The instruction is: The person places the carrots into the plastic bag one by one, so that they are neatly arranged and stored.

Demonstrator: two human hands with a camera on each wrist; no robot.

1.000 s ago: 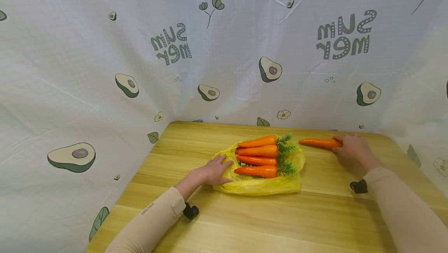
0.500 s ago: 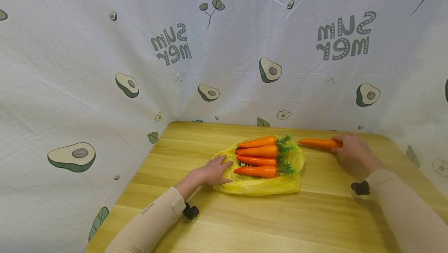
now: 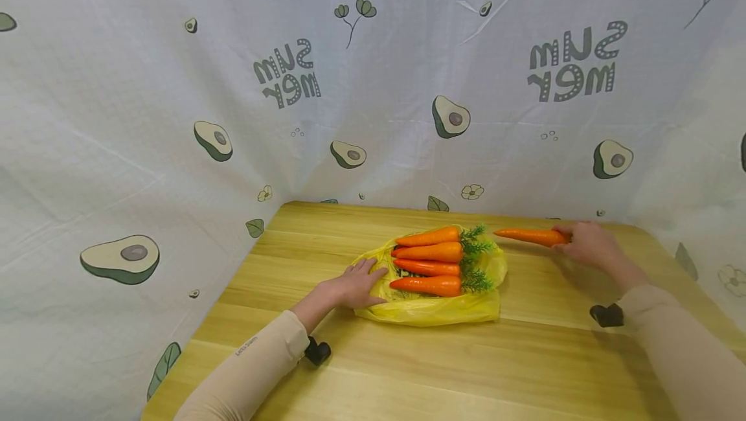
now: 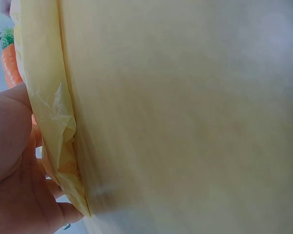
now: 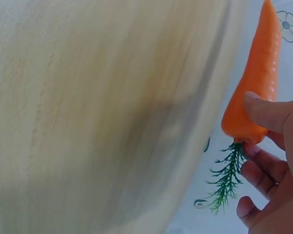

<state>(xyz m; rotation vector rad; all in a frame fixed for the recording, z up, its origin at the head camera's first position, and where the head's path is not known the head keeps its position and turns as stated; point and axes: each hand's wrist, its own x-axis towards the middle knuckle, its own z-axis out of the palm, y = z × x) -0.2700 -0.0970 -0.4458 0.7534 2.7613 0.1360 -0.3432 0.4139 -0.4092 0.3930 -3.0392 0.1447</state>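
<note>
Several orange carrots (image 3: 431, 252) with feathery green tops lie side by side on a flattened yellow plastic bag (image 3: 408, 313). My left hand (image 3: 355, 284) rests on the bag's left end, fingers spread; the left wrist view shows the thumb and fingers along the bag's edge (image 4: 44, 63). At the right, my right hand (image 3: 590, 245) holds another carrot (image 3: 527, 236) by its thick end, the tip pointing left. In the right wrist view the thumb presses this carrot (image 5: 259, 73) against the fingers, and its green top (image 5: 227, 178) hangs down beside them.
The wooden table (image 3: 408, 369) has rounded far corners. Behind and beside it hangs a white cloth (image 3: 379, 84) printed with avocados and flowers. A black wrist camera (image 3: 317, 351) sits at the left cuff, another black camera (image 3: 606, 315) at the right cuff.
My right hand and the carrot it holds have shifted very slightly, with the carrot's tip a little farther left and up. The left hand, the bag and the carrots on it stay put.
</note>
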